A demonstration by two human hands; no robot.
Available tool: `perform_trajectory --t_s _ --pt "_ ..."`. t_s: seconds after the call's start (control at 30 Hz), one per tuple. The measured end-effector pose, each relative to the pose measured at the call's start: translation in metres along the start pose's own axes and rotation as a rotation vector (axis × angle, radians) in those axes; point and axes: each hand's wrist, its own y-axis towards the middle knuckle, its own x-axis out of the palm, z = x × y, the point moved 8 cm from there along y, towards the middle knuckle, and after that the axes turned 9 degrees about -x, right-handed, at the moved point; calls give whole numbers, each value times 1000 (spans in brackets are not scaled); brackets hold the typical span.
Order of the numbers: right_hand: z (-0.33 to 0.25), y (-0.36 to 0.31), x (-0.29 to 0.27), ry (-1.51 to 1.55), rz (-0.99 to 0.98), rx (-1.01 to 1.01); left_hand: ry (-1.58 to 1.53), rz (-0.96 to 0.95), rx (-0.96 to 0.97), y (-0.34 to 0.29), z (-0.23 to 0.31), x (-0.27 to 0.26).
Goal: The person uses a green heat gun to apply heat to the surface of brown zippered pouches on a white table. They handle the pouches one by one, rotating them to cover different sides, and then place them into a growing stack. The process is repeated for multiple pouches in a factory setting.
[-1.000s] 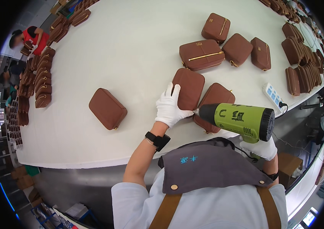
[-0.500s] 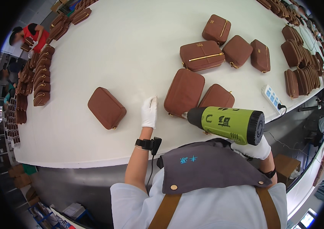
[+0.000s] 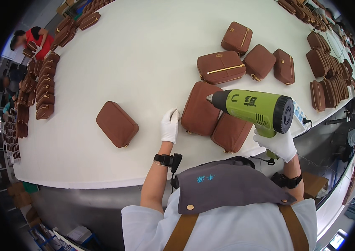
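My right hand (image 3: 280, 144), in a white glove, grips the handle of a green and black heat gun (image 3: 250, 106). The metal nozzle points left, above a brown zippered bag (image 3: 200, 111) lying on the white table. A second brown bag (image 3: 232, 131) lies against that one, partly hidden beneath the heat gun. Just left of the first bag is my gloved left hand (image 3: 169, 126), apart from it, its fingers drawn together and curled with nothing visible in them. Farther left another brown bag (image 3: 117, 124) rests alone.
Several brown bags, among them a bag with a gold zip (image 3: 221, 67), lie beyond my hands. A white power strip (image 3: 299, 113) sits at the right edge. Rows of bags (image 3: 45, 90) line the far left, near a person in red (image 3: 39, 39). More bags (image 3: 330, 92) stand far right.
The heat gun has risen away from me, its nozzle now over the bag's upper part instead of its lower edge. My left hand has shifted slightly right and toward me.
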Motion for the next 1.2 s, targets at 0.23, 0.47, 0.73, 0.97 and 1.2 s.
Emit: perform_trajectory --t_s 0.23,0.47,0.73,0.97,1.2 --pt "-14 46 -3 24 13 -99 208 -116 92 11 30 28" --pt "2 31 -32 102 74 -72 748 -330 294 45 74 79" --pt "37 -1 -48 169 175 -5 1175 -94 478 13 136 160" --pt "38 -4 -50 280 214 -33 667 -105 222 111 93 111" --pt "48 -7 -52 347 255 -18 648 -490 -162 32 107 135"
